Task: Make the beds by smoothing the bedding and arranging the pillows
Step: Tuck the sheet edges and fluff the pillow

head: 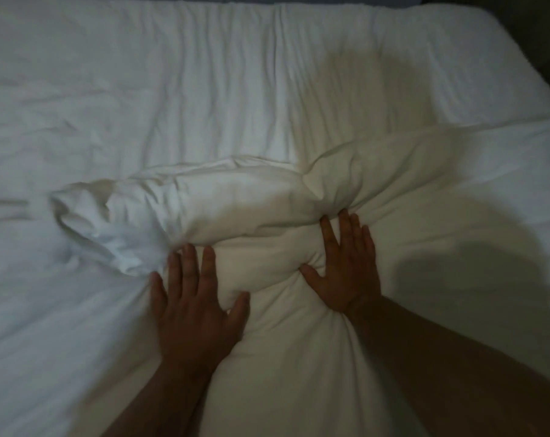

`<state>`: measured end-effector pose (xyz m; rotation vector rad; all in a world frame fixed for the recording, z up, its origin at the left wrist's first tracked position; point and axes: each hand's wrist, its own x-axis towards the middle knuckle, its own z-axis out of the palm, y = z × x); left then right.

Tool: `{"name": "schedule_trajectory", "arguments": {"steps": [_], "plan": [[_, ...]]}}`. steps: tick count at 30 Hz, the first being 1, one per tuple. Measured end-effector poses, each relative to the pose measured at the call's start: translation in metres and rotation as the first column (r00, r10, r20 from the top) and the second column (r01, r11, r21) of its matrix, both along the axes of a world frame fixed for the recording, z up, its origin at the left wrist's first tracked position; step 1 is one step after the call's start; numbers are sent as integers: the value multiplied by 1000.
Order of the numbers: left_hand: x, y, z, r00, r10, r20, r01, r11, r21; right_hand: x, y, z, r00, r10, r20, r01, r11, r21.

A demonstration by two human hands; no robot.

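1. Head camera looks down on a big white bed [172, 74]. Its sheet has lots of small wrinkles.
2. A puffy white pillow [236, 203] lies on the bed, right in front of both hands.
3. The pillow's long side runs from left to right. Its right part sits a little farther up the bed than its left part, so it lies a bit crooked.
4. The loose end of the pillowcase [87, 222] is floppy and sticks out to the left.
5. The left hand [191, 307] is flat, with straight, spread fingers. It presses down on the near edge of the pillow, close to the floppy end. It grips nothing.
6. The right hand [346, 266] is flat and spread too. It pushes into the soft middle and makes a dent there. It reaches a bit farther forward than the left hand.
7. A soft white bump goes on to the right, past the right hand. I cannot tell if it is the same pillow or other bedding.
8. I think the pillow is being pressed flat and is not yet in its place.
9. The pillow lies sideways across both hands, so a push would send it straight away from the person. The left hand is nearer the floppy end and could tuck it in. The right hand is nearer the fat middle and could steady it.
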<state>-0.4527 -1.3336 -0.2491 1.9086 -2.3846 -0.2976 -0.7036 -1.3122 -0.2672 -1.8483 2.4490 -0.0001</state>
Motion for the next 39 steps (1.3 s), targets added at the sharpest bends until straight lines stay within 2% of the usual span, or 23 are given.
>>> {"name": "schedule_trajectory", "arguments": {"steps": [3,5,8,9,12,15,19,28,33,39], "plan": [[-2,0,13,1000,17,17,-18,999,49,0,4,7,1000,8,5,-8,999,40],[4,14,32,999,15,-36,-12,997,75,4,9,19,1000,-8,13,7,999,52],[10,87,60,991,-29,-130,33,999,30,17,51,56,988,-3,151,-3,999,40],[11,119,63,992,-28,-120,32,999,37,20,79,69,984,25,178,-35,998,55],[20,192,44,1000,-17,-14,19,993,118,16,180,80,991,87,106,-84,996,-30],[26,208,16,999,-24,34,20,993,119,-5,227,56,992,88,94,-88,996,-8],[13,200,-1,1000,-18,19,18,999,38,-8,218,29,988,85,127,-74,994,-85],[3,186,-36,998,-14,53,19,996,-85,-15,205,-10,991,115,66,-98,971,-220],[2,183,-37,996,-30,78,38,995,-95,-19,200,-20,988,138,65,-117,959,-256],[3,177,-38,1000,-18,15,19,990,-140,-15,192,-21,989,133,59,-111,952,-286]]}}
